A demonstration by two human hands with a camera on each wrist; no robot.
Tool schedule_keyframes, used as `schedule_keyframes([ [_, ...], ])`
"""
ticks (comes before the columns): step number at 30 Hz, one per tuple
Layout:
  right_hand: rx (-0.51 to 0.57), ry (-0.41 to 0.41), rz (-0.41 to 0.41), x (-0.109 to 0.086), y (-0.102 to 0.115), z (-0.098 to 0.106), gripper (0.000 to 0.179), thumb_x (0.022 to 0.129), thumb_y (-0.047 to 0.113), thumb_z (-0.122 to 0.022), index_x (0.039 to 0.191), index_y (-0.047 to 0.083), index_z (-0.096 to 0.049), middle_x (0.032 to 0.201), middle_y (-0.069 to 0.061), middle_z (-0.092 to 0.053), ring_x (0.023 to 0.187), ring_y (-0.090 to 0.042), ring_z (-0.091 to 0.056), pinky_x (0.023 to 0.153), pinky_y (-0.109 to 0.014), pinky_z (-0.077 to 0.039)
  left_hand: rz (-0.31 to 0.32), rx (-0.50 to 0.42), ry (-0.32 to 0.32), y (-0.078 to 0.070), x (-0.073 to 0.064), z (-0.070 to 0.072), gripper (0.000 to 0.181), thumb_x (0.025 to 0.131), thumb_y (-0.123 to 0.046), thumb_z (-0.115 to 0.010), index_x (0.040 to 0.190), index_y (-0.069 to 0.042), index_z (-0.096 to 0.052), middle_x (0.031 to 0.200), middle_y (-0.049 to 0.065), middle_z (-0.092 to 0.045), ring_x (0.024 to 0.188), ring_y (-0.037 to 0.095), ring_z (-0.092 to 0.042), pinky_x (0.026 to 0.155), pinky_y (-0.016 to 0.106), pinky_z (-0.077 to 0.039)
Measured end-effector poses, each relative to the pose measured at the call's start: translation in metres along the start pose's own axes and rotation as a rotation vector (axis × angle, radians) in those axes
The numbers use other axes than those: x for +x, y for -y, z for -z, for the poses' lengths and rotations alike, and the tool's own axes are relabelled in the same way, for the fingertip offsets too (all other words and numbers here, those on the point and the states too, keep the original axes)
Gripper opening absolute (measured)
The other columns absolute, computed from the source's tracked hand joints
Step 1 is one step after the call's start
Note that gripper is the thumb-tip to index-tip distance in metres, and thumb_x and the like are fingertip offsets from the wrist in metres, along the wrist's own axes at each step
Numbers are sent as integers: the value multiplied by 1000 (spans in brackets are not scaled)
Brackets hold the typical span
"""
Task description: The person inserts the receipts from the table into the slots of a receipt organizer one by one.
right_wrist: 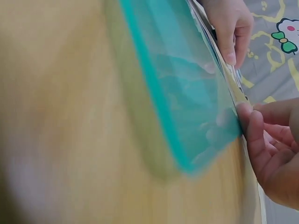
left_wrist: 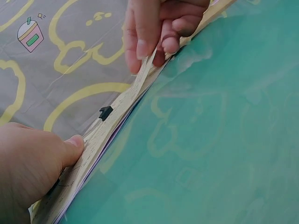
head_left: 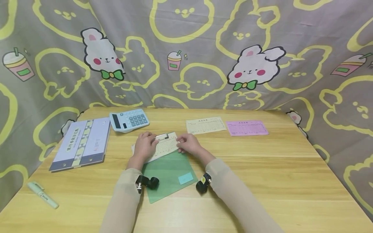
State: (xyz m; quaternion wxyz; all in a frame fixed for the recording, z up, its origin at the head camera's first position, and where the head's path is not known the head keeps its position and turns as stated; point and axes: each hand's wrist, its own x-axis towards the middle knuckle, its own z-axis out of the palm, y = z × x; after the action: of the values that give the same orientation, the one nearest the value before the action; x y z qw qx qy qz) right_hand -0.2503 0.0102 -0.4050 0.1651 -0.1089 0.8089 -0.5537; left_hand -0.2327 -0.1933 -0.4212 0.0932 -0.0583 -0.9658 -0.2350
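A stack of printed cream paper slips (head_left: pixel 165 147) lies over the far part of a green folder (head_left: pixel 167 181). My left hand (head_left: pixel 145 145) grips the stack's left end, its thumb on the top slip in the left wrist view. At the right end, my right hand (head_left: pixel 190 144) pinches the edge of the slips between thumb and fingertips. A metal clip with a black end (head_left: pixel 167 136) sits at the stack's far edge; the left wrist view shows that black end (left_wrist: pixel 106 113) between both hands. A blue sticky note (head_left: pixel 185 178) lies on the folder's near right part.
Farther back are a cream slip (head_left: pixel 206 125) and a pink slip (head_left: pixel 247 128), side by side. A light blue calculator (head_left: pixel 129 120) and a lilac account book (head_left: pixel 81 144) are at the left. A pale green highlighter (head_left: pixel 43 194) lies front left. A patterned curtain (head_left: pixel 201 81) hangs behind the table.
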Motion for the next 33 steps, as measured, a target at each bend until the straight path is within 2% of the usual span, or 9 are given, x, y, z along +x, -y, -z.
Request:
schedule_keyframes([
  [5,-3,24,12,-6,-3,13,29,77,0,-59,105,-3,-54,73,-10,-60,57,-19,-58,54,-28,-49,6,-13,-2,1,-1,0,34,87,-23,-51,113,-3,-55,110,13,-49,101,28,-38,86,42,-30],
  [6,-5,34,20,-10,0,17,30,77,0,-58,107,-4,-53,75,-14,-60,60,-23,-59,56,-30,-49,7,-16,-3,1,-1,-1,34,87,-23,-51,113,-3,-56,110,13,-49,101,28,-38,86,42,-30],
  [12,66,43,80,-21,6,55,34,80,0,-55,111,-12,-48,86,-26,-56,73,-38,-57,67,-40,-48,12,-17,-4,0,-1,0,34,87,-24,-51,113,-3,-55,111,13,-48,101,29,-37,86,42,-30],
  [16,86,-10,104,-20,-2,82,35,80,1,-56,111,-12,-47,89,-27,-56,76,-40,-56,70,-43,-46,7,-18,-8,1,-2,0,34,87,-23,-51,113,-2,-55,110,14,-48,100,29,-38,85,43,-31],
  [21,4,-81,102,-28,-7,121,38,81,5,-56,114,-10,-46,95,-26,-54,86,-42,-52,74,-45,-44,13,-35,-17,0,-2,-1,34,86,-22,-52,113,-1,-55,109,13,-48,100,29,-38,85,42,-31],
  [26,-33,-148,90,-35,-18,166,41,83,11,-56,118,-8,-44,104,-26,-51,93,-42,-49,79,-46,-41,9,-37,-34,1,-2,-2,34,86,-21,-52,112,0,-56,108,12,-48,98,28,-38,83,41,-31],
  [30,-84,-231,102,-39,-27,200,41,84,12,-54,118,-9,-43,109,-27,-48,94,-36,-49,81,-46,-39,9,-44,-28,1,-1,-2,34,86,-22,-52,113,-1,-56,109,13,-48,99,29,-38,83,42,-31],
  [33,-145,-320,97,-43,-31,222,41,85,14,-53,117,-9,-44,110,-27,-48,90,-25,-51,81,-43,-40,10,-37,-20,1,-1,-2,35,86,-23,-51,113,-2,-55,109,13,-48,100,29,-38,84,42,-31],
])
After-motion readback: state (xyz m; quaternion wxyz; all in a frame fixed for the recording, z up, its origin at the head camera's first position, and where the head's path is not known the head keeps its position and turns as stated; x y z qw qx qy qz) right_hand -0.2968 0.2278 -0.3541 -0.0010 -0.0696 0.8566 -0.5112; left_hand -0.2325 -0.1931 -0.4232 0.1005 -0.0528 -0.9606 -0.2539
